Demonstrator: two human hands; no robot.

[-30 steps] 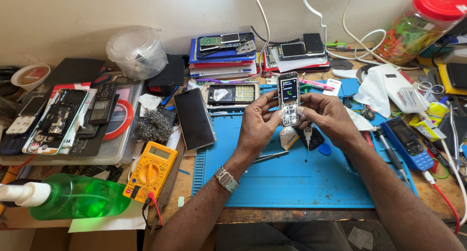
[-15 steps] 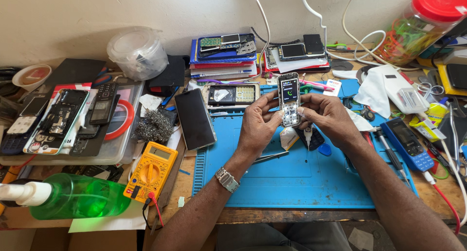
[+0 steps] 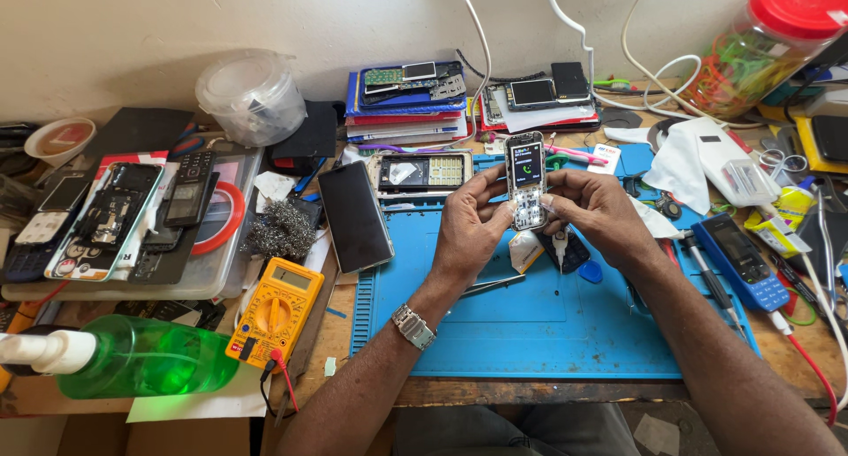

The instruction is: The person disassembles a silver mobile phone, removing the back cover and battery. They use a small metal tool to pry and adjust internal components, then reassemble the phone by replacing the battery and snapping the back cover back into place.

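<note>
Right now both hands pinch a small keypad phone upright above the blue mat: the left hand grips its left edge, the right hand its right edge. Held only by fingertips, it could slip onto the mat, striking the loose parts lying just below it.

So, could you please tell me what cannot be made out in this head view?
- Small keypad phone: its sides and back, covered by the left hand and right hand.
- Red-lidded jar: cut off by the top edge.
- Green spray bottle: nozzle cut off at the left edge.
</note>
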